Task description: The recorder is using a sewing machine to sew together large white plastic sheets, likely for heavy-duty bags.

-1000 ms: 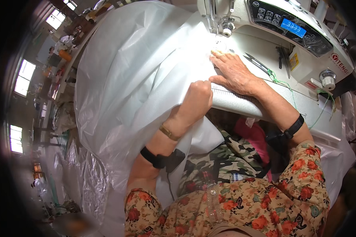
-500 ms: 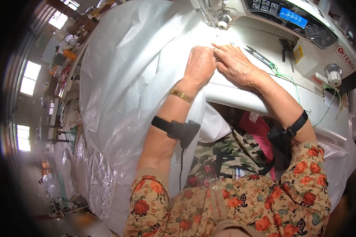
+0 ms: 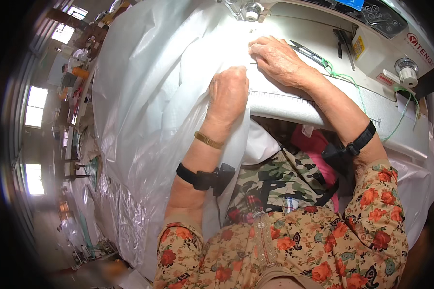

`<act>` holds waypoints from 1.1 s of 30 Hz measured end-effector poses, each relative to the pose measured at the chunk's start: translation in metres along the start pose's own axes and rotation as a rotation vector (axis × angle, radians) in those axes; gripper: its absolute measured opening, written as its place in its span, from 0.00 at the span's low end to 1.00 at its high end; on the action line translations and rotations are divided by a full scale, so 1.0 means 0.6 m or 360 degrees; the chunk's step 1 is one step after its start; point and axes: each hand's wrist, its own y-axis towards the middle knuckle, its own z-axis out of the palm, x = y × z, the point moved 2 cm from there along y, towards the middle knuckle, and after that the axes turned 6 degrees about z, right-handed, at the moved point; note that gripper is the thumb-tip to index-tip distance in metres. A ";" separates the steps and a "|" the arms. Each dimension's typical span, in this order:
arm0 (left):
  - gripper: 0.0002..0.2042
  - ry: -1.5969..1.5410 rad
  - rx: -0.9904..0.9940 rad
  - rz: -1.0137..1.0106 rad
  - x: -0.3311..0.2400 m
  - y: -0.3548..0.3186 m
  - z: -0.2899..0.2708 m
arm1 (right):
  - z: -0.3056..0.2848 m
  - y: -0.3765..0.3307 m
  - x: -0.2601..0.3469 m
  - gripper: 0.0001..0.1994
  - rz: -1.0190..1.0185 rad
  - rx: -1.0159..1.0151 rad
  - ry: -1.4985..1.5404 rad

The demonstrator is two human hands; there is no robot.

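Note:
A large sheet of white, slightly shiny material [image 3: 154, 91] spreads over the left of a sewing machine [image 3: 318, 19] and hangs down in folds. My left hand [image 3: 229, 91] is closed on the sheet's right edge, fingers curled under and partly hidden. Farther up, my right hand [image 3: 277, 60] lies over the machine bed, close to the brightly lit needle area; its fingers bend down together at the material's edge. Glare washes out the fingertips, and what they pinch, if anything, cannot be made out.
Right of my right hand lie dark thread snips [image 3: 308, 53] with green thread [image 3: 347, 77]. A thin black tool [image 3: 345, 45] rests against the machine. A ruled scale runs along the bed's front edge [image 3: 294, 103]. Cluttered worktables [image 3: 79, 86] stand at the far left.
My left hand has drawn apart from the right, moving down and left along the sheet's edge. My right hand has shifted slightly up-left, as the whole view tilts a little.

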 end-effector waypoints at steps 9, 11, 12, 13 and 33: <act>0.06 0.0057 0.0014 -0.0079 0.024 0.068 0.029 | 0.000 -0.003 0.010 0.15 -0.0040 -0.0145 -0.0042; 0.08 0.0012 -0.0008 -0.0158 0.030 0.081 0.033 | -0.001 -0.002 0.011 0.15 -0.0016 -0.0147 -0.0053; 0.09 -0.0065 -0.0052 -0.0188 0.034 0.085 0.032 | -0.001 -0.002 0.013 0.15 -0.0035 -0.0159 -0.0042; 0.09 -0.0142 -0.0097 -0.0218 0.036 0.089 0.031 | -0.003 -0.002 0.014 0.15 -0.0035 -0.0163 -0.0034; 0.08 -0.0180 -0.0143 -0.0305 0.056 0.119 0.051 | 0.005 0.007 0.013 0.16 0.0050 -0.0145 0.0036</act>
